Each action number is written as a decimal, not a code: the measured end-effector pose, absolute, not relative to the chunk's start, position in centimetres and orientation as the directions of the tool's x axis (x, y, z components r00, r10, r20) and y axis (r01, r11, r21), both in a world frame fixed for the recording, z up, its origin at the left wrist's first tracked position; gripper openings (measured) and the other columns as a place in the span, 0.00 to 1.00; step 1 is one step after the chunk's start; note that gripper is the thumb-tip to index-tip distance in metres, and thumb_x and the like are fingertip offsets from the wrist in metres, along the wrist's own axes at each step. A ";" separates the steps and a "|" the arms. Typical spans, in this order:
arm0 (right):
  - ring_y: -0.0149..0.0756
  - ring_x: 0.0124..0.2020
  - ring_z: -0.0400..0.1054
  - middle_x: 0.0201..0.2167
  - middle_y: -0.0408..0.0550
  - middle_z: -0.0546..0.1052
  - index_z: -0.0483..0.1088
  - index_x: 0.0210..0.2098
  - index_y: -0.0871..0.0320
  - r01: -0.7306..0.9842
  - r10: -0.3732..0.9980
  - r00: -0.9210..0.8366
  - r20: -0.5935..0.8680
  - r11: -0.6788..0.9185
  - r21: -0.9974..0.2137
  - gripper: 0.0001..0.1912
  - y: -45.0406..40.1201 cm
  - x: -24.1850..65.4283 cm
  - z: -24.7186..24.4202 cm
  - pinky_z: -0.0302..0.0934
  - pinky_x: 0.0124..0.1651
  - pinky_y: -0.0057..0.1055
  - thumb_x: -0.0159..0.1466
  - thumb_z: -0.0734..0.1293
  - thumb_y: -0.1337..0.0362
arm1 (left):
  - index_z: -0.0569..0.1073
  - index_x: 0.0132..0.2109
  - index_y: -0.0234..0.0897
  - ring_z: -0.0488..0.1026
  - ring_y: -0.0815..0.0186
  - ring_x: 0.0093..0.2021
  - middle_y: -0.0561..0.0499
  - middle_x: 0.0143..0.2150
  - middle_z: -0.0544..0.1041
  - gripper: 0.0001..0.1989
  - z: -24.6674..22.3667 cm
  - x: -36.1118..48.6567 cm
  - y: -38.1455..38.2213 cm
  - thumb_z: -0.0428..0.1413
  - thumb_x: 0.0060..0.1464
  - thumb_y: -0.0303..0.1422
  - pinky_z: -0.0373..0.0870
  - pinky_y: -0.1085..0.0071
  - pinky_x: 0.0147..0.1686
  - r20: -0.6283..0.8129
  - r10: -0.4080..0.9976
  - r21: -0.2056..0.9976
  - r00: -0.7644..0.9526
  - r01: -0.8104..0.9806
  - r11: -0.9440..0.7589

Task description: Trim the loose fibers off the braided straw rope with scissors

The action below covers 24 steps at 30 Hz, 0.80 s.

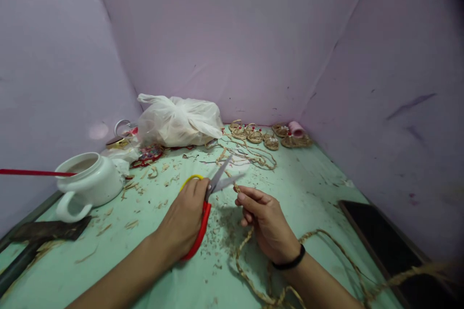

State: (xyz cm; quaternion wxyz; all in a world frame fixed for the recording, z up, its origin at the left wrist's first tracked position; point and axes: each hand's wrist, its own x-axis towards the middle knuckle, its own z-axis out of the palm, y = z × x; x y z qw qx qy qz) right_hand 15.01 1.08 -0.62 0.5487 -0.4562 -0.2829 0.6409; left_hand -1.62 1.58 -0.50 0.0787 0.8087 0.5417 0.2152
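My left hand (186, 215) is closed round a pair of scissors (203, 231) with red and yellow handles. Their blades are spread and point up and to the right, close to a braided straw cord. Between the thumb and fingers of my right hand (266, 219) I pinch the braided straw cord (243, 260) near its upper end. From there the cord loops down over the table and past my right wrist, which wears a black band. More thin straw cord (266, 160) lies in loops beyond the blades.
A knotted white plastic bag (181, 120) stands at the back. Several woven straw pieces (254, 136) and a pink thread spool (296, 129) sit back right. At left are a white pot (96, 183) and a hammer-like tool (50, 231). A dark flat panel (384, 241) lies right. Straw scraps litter the green table (308, 193).
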 end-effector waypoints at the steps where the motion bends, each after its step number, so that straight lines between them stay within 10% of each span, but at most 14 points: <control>1: 0.19 0.11 0.52 0.17 0.40 0.71 0.72 0.28 0.63 -0.450 0.962 0.018 -0.272 -0.235 -0.861 0.14 1.1 15.0 -0.6 0.55 0.14 0.21 0.41 0.72 0.65 | 0.61 0.49 0.36 0.65 0.60 0.39 0.44 0.40 0.67 0.18 -0.8 -1.6 1.4 0.41 0.51 0.23 0.64 0.64 0.38 0.274 0.892 0.294 0.360 0.851 -0.434; 8: 0.23 0.10 0.58 0.18 0.44 0.74 0.72 0.24 0.63 -0.246 0.971 0.106 -0.213 -0.182 -0.952 0.10 1.0 14.9 -0.6 0.55 0.14 0.25 0.39 0.70 0.69 | 0.64 0.48 0.34 0.64 0.58 0.39 0.42 0.39 0.67 0.15 -1.6 -1.7 1.6 0.41 0.54 0.23 0.65 0.60 0.38 0.334 0.832 -0.030 0.443 0.887 -0.461; 24: 0.30 0.18 0.66 0.19 0.44 0.75 0.74 0.24 0.61 -0.115 0.988 0.136 -0.067 -0.051 -0.992 0.08 0.6 14.4 0.7 0.63 0.23 0.27 0.42 0.67 0.69 | 0.61 0.50 0.32 0.65 0.58 0.37 0.43 0.39 0.67 0.17 -1.2 -1.3 0.9 0.44 0.53 0.22 0.65 0.61 0.37 0.259 0.861 -0.118 0.438 0.899 -0.421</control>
